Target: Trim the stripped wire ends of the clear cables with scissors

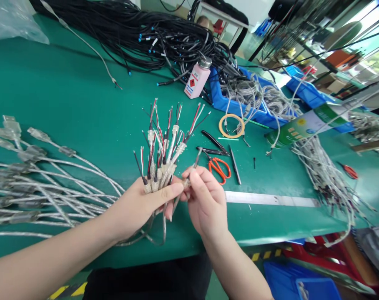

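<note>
My left hand (159, 196) is closed around a bundle of USB cables (166, 162), their stripped ends fanning upward with red, white and black wires. Clear strain reliefs sit just below the bare wires. Close beside it, my right hand (204, 196) pinches the end of a single cable (197, 160) between thumb and fingers. The left thumb reaches over to that same cable end. Toward the left edge, the clear-jacketed cables run to their USB plugs (11, 125) and grey ferrite blocks (33, 153) on the green table.
Right of my hands lie orange-handled scissors (219, 170), black pliers (214, 143), a tweezer-like tool (235, 164), a tape roll (231, 126) and a steel ruler (270, 199). Behind stand a pink bottle (198, 78), blue bins (219, 89) and piled black cables (114, 35). More cables (320, 171) lie right.
</note>
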A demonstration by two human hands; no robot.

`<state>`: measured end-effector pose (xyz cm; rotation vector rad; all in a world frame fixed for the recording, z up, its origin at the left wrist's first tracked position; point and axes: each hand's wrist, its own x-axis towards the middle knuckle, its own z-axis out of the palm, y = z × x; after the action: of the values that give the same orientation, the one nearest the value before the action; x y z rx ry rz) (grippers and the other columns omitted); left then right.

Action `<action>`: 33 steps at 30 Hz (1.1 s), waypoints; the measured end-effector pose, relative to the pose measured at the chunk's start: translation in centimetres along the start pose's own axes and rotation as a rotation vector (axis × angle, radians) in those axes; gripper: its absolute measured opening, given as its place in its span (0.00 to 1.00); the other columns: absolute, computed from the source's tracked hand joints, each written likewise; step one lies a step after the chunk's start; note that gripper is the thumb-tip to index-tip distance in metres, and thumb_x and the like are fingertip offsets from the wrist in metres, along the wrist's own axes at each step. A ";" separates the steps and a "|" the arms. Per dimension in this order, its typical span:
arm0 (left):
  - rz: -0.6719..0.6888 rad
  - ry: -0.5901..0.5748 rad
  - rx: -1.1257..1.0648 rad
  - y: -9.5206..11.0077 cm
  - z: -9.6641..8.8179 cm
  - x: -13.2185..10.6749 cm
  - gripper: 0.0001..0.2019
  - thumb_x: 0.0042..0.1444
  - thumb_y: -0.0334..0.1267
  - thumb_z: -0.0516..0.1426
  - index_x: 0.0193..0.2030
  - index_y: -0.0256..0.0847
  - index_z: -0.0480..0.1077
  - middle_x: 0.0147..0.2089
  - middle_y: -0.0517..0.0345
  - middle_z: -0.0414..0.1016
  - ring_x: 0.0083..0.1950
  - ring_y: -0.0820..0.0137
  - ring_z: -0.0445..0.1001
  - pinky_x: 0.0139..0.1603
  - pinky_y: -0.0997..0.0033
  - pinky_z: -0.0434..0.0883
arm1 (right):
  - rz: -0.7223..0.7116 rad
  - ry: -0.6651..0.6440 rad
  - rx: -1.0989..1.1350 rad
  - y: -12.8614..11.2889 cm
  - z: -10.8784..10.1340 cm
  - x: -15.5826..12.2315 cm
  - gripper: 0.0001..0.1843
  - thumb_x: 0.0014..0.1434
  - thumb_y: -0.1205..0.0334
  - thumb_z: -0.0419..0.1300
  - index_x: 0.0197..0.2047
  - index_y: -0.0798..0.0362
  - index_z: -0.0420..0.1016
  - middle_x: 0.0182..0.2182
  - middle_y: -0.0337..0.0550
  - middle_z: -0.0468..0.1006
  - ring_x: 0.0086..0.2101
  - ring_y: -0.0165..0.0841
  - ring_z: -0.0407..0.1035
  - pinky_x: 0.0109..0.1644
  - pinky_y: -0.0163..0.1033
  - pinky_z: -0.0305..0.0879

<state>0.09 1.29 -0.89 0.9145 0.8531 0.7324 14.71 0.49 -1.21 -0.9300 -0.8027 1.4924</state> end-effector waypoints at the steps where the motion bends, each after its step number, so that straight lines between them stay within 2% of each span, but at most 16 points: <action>1: -0.004 0.002 -0.024 0.0 -0.1 0.0 0.11 0.60 0.46 0.59 0.34 0.42 0.74 0.19 0.64 0.70 0.24 0.74 0.66 0.27 0.75 0.61 | -0.034 0.028 -0.024 -0.1 -0.2 0.0 0.10 0.62 0.55 0.63 0.33 0.52 0.76 0.24 0.34 0.69 0.23 0.23 0.59 0.28 0.29 0.58; 3: -0.006 0.000 -0.071 0.0 -0.3 0.1 0.08 0.59 0.44 0.61 0.36 0.42 0.74 0.21 0.64 0.72 0.25 0.74 0.67 0.27 0.75 0.61 | -0.060 0.066 -0.032 -0.2 -0.4 0.1 0.10 0.62 0.54 0.63 0.34 0.51 0.76 0.22 0.33 0.67 0.23 0.23 0.57 0.27 0.28 0.56; 8: 0.002 -0.016 -0.109 0.2 -0.2 0.2 0.07 0.59 0.41 0.61 0.34 0.41 0.73 0.22 0.64 0.70 0.26 0.75 0.66 0.27 0.76 0.62 | -0.020 0.019 -0.021 -0.4 -0.8 0.0 0.09 0.64 0.54 0.61 0.36 0.50 0.76 0.18 0.32 0.65 0.19 0.23 0.56 0.21 0.27 0.50; 12: -0.002 0.009 -0.147 0.3 -0.1 0.1 0.08 0.56 0.42 0.63 0.36 0.40 0.74 0.24 0.63 0.71 0.27 0.76 0.66 0.27 0.77 0.61 | -0.083 0.120 -0.159 -0.5 -1.8 0.5 0.10 0.62 0.54 0.63 0.36 0.53 0.76 0.19 0.32 0.65 0.20 0.22 0.56 0.20 0.27 0.51; 14: -0.021 0.038 -0.162 0.3 -0.1 0.2 0.08 0.53 0.41 0.65 0.37 0.40 0.75 0.26 0.64 0.70 0.27 0.77 0.64 0.27 0.77 0.60 | -0.135 0.228 -0.287 -0.5 -2.5 0.7 0.10 0.60 0.56 0.65 0.42 0.52 0.76 0.24 0.34 0.70 0.20 0.21 0.58 0.20 0.27 0.53; 16: -0.027 0.063 -0.183 0.3 -0.1 0.3 0.08 0.51 0.39 0.66 0.37 0.40 0.76 0.26 0.65 0.69 0.26 0.78 0.63 0.26 0.77 0.60 | -0.211 0.351 -0.424 -0.6 -3.2 0.6 0.17 0.58 0.59 0.67 0.50 0.49 0.74 0.35 0.38 0.75 0.23 0.22 0.63 0.21 0.28 0.58; 18: -0.033 0.084 -0.183 0.3 -0.2 0.3 0.09 0.49 0.37 0.68 0.37 0.40 0.76 0.26 0.66 0.69 0.25 0.79 0.63 0.26 0.77 0.61 | -0.272 0.408 -0.546 -0.6 -3.5 0.0 0.14 0.61 0.58 0.65 0.50 0.48 0.74 0.39 0.40 0.77 0.26 0.23 0.67 0.24 0.28 0.61; 19: -0.039 0.098 -0.173 0.2 -0.2 0.3 0.10 0.48 0.38 0.68 0.37 0.40 0.77 0.26 0.66 0.70 0.25 0.79 0.63 0.26 0.78 0.61 | -0.267 0.372 -0.585 -0.7 -3.5 -0.5 0.10 0.63 0.57 0.62 0.47 0.49 0.75 0.37 0.40 0.78 0.26 0.23 0.67 0.25 0.28 0.62; 21: -0.049 0.135 -0.143 0.1 -0.2 0.3 0.12 0.47 0.39 0.70 0.38 0.41 0.78 0.28 0.64 0.74 0.27 0.79 0.66 0.27 0.79 0.63 | -0.169 0.178 -0.590 -0.7 -3.1 -1.4 0.08 0.64 0.56 0.61 0.39 0.51 0.76 0.28 0.38 0.77 0.22 0.22 0.64 0.24 0.28 0.61; 23: -0.037 0.174 -0.131 0.0 -0.2 0.3 0.13 0.45 0.39 0.71 0.38 0.42 0.78 0.32 0.63 0.77 0.31 0.78 0.70 0.31 0.80 0.66 | -0.013 -0.039 -0.511 -0.7 -2.3 -2.2 0.08 0.62 0.57 0.63 0.38 0.52 0.75 0.25 0.35 0.76 0.20 0.21 0.60 0.22 0.27 0.58; 25: -0.026 0.200 -0.149 0.0 0.0 0.4 0.12 0.45 0.39 0.71 0.37 0.41 0.79 0.31 0.63 0.77 0.32 0.78 0.71 0.33 0.80 0.67 | 0.114 -0.153 -0.405 -0.6 -1.6 -2.6 0.07 0.61 0.58 0.66 0.37 0.53 0.74 0.24 0.34 0.76 0.19 0.19 0.59 0.21 0.26 0.56; 28: -0.023 0.223 -0.241 0.6 0.1 0.5 0.09 0.48 0.38 0.68 0.33 0.37 0.77 0.25 0.63 0.72 0.26 0.79 0.66 0.27 0.81 0.65 | 0.167 -0.153 -0.275 -0.4 -1.2 -2.8 0.07 0.62 0.59 0.65 0.36 0.53 0.73 0.23 0.34 0.76 0.17 0.17 0.57 0.19 0.24 0.52; 33: -0.043 0.188 -0.426 1.5 -0.2 0.4 0.05 0.46 0.32 0.64 0.32 0.39 0.73 0.17 0.68 0.60 0.19 0.79 0.59 0.18 0.80 0.59 | 0.121 -0.091 -0.129 0.0 -1.7 -3.1 0.04 0.63 0.62 0.64 0.37 0.52 0.74 0.26 0.36 0.80 0.18 0.17 0.60 0.20 0.24 0.53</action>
<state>-0.18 2.31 0.31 0.4514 0.8354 0.9289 16.35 -2.58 -1.61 -1.0277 -0.9315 1.6120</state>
